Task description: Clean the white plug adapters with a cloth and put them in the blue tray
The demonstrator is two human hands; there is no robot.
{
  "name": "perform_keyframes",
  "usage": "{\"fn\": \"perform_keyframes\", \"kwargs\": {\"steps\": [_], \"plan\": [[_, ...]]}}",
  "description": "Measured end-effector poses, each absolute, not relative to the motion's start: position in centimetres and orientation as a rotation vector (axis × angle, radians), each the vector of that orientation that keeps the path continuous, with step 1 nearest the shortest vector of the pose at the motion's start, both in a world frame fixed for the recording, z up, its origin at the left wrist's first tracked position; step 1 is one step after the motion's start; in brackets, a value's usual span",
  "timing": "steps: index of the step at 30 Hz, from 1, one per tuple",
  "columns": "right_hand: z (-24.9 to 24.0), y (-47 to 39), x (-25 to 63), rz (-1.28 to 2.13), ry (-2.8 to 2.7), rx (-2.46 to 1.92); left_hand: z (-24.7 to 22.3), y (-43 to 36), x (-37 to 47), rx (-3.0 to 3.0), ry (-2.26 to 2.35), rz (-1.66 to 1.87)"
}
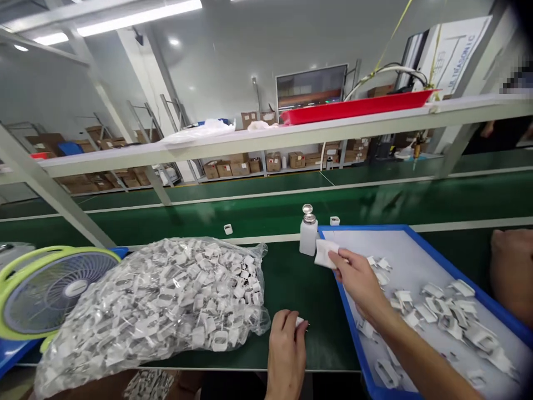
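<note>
My left hand point(287, 350) is closed at the front of the green bench, pinching a small white plastic part point(298, 321) with thin metal pins, mostly covered by the fingers. Between the thumb and fingers of my right hand point(353, 275) is a folded white wipe point(326, 254), held over the near-left rim of a blue-edged tray point(345, 311). A white pump bottle point(308, 238) with a metal top stands just behind the wipe. Loose white plastic housings point(452, 314) lie scattered in the tray. To the left of my left hand is a clear bag point(166, 294) full of similar white parts.
A green-rimmed fan point(62, 289) stands at far left. Two white parts point(227, 228) sit farther back on the bench. An overhead shelf point(233, 141) carries a red tray point(358, 108). Another person's arm point(512, 272) shows at the right edge.
</note>
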State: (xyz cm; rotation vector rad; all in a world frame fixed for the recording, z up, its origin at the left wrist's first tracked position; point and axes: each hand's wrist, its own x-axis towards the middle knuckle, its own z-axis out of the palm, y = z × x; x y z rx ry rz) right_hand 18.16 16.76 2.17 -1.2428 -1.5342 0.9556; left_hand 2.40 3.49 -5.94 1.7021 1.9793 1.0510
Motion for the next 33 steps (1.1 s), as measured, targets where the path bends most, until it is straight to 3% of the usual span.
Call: {"fn": "perform_keyframes", "kwargs": {"steps": [3, 7, 16, 33], "plan": [[-0.1, 10.7, 18.1, 1.201, -1.386, -1.229, -5.1, 2.7, 1.4, 1.564, 1.915, 0.96], [-3.0, 6.1, 17.5, 1.261, -1.332, -1.234, -3.9, 2.2, -0.7, 1.555, 1.734, 0.801], [-7.0, 5.1, 15.1, 0.879, -1.647, -1.2, -3.6, 4.9, -3.0, 1.91, 1.433, 0.676], [-10.1, 3.3, 15.4, 0.142, -2.199, -0.811, -6.3, 4.7, -1.5, 1.92, 1.588, 0.822]]}}
